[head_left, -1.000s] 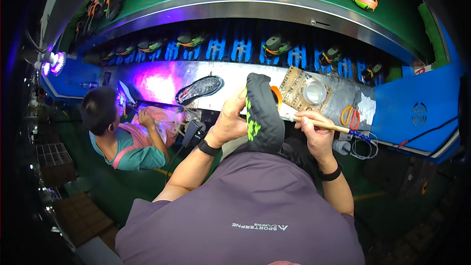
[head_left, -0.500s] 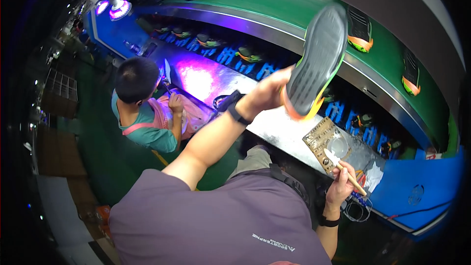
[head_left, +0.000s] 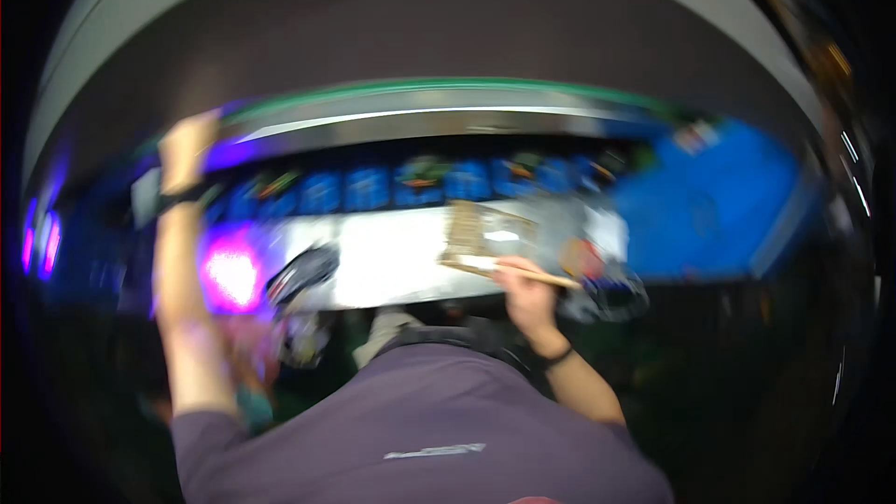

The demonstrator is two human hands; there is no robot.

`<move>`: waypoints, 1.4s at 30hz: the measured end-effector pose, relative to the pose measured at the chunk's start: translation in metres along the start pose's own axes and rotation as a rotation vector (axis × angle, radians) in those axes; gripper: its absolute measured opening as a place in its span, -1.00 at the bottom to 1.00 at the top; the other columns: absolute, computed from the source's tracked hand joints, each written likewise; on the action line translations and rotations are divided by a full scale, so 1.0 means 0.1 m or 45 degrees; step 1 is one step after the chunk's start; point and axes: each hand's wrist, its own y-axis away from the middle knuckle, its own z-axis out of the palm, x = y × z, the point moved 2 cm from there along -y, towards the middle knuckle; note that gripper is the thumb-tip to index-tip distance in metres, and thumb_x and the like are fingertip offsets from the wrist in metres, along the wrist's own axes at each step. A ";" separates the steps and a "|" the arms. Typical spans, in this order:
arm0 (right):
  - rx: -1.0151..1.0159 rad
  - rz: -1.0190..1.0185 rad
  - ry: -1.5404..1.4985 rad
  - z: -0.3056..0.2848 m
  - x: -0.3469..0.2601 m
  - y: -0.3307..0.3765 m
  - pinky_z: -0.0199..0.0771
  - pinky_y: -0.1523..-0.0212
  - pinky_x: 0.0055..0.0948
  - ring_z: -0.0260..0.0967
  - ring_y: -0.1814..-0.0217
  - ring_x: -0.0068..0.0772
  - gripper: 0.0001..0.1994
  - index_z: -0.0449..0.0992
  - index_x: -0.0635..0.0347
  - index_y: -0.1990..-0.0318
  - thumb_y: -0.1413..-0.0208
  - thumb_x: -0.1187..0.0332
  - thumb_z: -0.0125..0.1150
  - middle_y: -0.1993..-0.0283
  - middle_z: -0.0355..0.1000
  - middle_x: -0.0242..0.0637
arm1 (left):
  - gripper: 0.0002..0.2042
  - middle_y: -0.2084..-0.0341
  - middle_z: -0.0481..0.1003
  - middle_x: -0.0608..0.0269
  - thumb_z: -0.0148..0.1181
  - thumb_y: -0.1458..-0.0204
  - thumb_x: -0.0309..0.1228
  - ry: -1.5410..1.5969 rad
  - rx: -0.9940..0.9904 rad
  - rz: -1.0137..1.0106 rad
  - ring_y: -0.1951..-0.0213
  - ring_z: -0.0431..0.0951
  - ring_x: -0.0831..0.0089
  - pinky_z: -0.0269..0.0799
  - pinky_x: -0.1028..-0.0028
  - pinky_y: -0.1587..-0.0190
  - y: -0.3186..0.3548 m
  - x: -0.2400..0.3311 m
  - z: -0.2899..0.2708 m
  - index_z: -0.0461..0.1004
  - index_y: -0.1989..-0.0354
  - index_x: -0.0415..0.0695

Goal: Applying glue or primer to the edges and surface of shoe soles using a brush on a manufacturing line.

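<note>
The right hand [head_left: 528,301] grasps a brush [head_left: 551,277] near centre, the blurred left hand's [head_left: 189,147] grip at upper left cannot be told, and a dark shoe part [head_left: 305,273] lies untouched at centre-left.

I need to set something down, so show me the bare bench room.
The pale bench looks bare between the dark shoe and the cardboard. Crowded from there rightward: bowl, right hand gripping the brush, white cloth or paper.

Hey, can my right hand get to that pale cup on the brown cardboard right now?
Probably yes: your right hand is close by the pale cup, and nothing seems to block it. The brush in its grip might hinder grasping, though.
</note>
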 end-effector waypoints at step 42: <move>0.025 -0.117 0.437 -1.01 0.62 -0.64 0.47 0.07 -0.48 0.46 0.16 -0.52 -0.75 0.56 0.27 0.03 -0.29 0.29 0.16 0.22 0.55 -0.28 | -0.50 0.01 0.58 -0.09 -0.03 -0.19 -0.24 2.804 -0.303 -0.718 -0.09 0.57 0.11 0.42 0.23 -0.22 1.65 0.81 0.13 0.47 -0.11 -0.46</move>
